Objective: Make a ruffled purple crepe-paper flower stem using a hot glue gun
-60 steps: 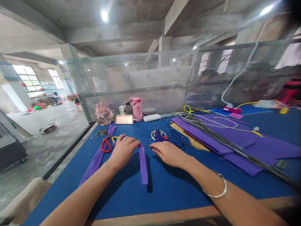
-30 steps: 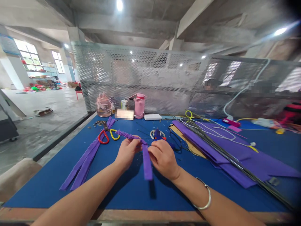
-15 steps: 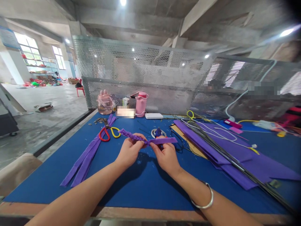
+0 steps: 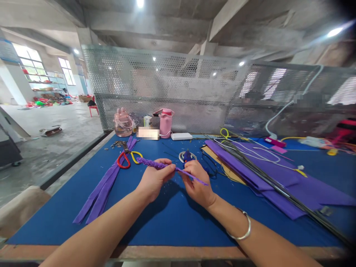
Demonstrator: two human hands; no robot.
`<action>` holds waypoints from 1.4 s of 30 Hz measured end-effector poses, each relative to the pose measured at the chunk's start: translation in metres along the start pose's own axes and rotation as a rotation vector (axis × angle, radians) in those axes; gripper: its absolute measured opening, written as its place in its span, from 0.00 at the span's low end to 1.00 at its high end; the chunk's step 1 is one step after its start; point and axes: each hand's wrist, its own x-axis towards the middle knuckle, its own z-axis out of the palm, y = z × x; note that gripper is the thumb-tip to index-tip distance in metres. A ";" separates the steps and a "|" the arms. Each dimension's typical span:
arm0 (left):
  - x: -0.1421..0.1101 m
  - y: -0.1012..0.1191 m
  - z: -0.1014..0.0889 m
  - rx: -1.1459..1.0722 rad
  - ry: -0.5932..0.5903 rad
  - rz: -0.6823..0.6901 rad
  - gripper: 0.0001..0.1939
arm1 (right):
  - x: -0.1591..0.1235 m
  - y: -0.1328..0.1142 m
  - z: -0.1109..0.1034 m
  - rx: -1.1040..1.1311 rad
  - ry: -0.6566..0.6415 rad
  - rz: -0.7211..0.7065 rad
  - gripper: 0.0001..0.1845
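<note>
Fingers of the left hand (image 4: 154, 180) and right hand (image 4: 198, 182) pinched a purple strip (image 4: 167, 167) above the worktop (image 4: 178, 218). Scissors (image 4: 126, 158) lay just left of the strip.

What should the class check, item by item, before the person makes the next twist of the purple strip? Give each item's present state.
1. Left hand pinches the twisted part of the purple strip: ok.
2. Right hand holds the flat free end, which runs out past the fingers: ok.
3. Strip is lifted off the blue table: ok, its shadow lies below.
4. Scissors lie apart from both hands, beside the strip's far tip: ok.
5. Spare purple strips lie to the left, not tangled with the held one: ok.
6. Whether something stiff runs inside the twisted part: cannot tell.
</note>
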 end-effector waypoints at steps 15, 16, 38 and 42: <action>0.017 0.041 -0.051 0.682 -0.408 0.088 0.37 | 0.007 0.006 -0.029 0.031 -0.163 -0.298 0.07; 0.023 0.049 -0.058 0.773 -0.389 0.001 0.29 | 0.008 0.005 -0.032 -0.022 -0.185 -0.394 0.08; -0.020 0.007 -0.046 0.943 -0.421 -0.126 0.18 | 0.018 0.005 -0.040 0.122 -0.623 0.244 0.14; -0.014 0.009 -0.039 1.056 -0.460 -0.021 0.15 | 0.005 -0.011 -0.024 0.289 -0.836 0.436 0.13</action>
